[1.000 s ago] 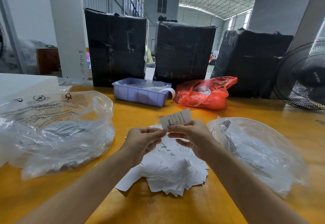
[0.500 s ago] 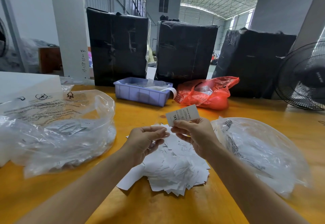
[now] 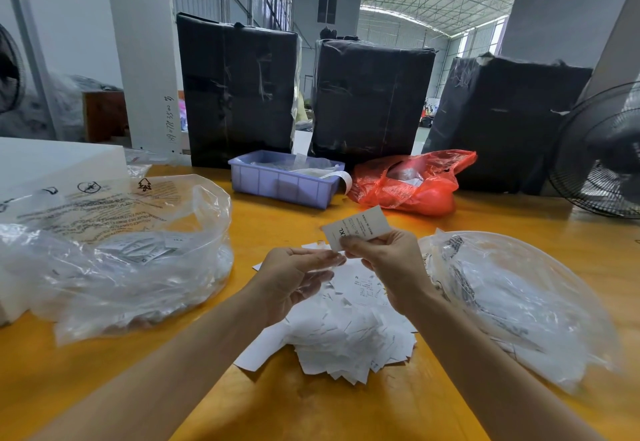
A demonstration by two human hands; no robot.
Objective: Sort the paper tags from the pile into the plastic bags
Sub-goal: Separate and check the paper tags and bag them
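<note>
A pile of white paper tags lies on the yellow table in front of me. My right hand pinches one white paper tag by its lower edge and holds it up above the pile. My left hand hovers just left of it, fingers loosely curled and apart, holding nothing that I can see. A clear plastic bag with printed text and some tags inside sits to the left. A second clear plastic bag lies to the right.
A lilac plastic bin and a red plastic bag sit behind the pile. Three black wrapped bales stand at the table's far edge. A black fan is at far right, a white box at far left.
The right hand has lifted the tag slightly up and to the right. The left hand has let go of the tag and opened a little beside it.
</note>
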